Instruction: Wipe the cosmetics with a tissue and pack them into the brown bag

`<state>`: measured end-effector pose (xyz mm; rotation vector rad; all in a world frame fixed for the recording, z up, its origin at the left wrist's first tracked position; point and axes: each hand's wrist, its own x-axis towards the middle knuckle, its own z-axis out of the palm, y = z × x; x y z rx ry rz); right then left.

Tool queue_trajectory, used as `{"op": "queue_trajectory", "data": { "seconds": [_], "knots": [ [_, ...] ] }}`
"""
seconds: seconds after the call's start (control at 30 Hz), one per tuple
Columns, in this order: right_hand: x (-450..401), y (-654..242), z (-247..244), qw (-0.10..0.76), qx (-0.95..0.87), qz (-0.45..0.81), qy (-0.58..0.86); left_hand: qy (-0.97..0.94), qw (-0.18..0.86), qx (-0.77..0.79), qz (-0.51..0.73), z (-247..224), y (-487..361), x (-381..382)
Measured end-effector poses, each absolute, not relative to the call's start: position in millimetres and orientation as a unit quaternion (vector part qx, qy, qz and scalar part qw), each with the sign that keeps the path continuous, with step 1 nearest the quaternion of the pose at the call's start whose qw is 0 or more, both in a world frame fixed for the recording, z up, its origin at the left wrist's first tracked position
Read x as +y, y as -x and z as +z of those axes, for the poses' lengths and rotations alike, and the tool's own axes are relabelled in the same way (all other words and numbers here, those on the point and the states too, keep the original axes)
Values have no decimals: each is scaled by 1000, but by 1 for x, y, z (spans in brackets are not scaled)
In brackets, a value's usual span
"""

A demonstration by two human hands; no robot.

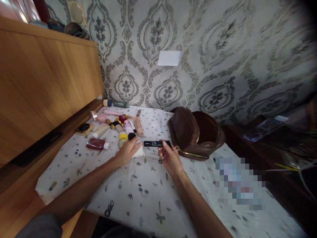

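In the head view my right hand (pixel 171 159) pinches a slim, glossy black cosmetic tube (pixel 153 143) by its right end, holding it level above the tablecloth. My left hand (pixel 126 152) is closed on a white tissue (pixel 140 152), its fingertips at the left end of the tube; whether they touch it I cannot tell. Just beyond the left hand lie a yellow-topped container (pixel 123 136), a round black lid (pixel 131 136) and a beige tube (pixel 138 126). A bottle of dark red liquid (pixel 96 144) with a white cap lies to the left.
A brown leather bag (pixel 184 129) sits unzipped at the right, near the wall. Several other cosmetics, among them a pink bottle (pixel 102 118) and a cream tube (pixel 101 130), crowd the back left. A wooden cabinet (pixel 49 76) borders the left side. A pixelated patch covers something at the right.
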<state>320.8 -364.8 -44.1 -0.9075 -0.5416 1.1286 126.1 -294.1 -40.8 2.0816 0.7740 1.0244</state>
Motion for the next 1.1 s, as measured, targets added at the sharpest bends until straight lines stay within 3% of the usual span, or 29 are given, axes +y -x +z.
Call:
{"op": "queue_trajectory", "data": {
  "seconds": [0.83, 1.1],
  "knots": [
    [-368, -305, -48, 678, -240, 564, 406, -843, 325, 275, 329, -45, -126, -299],
    [-369, -302, -53, 656, -293, 559, 413, -885, 250, 261, 294, -50, -127, -300]
  ]
}}
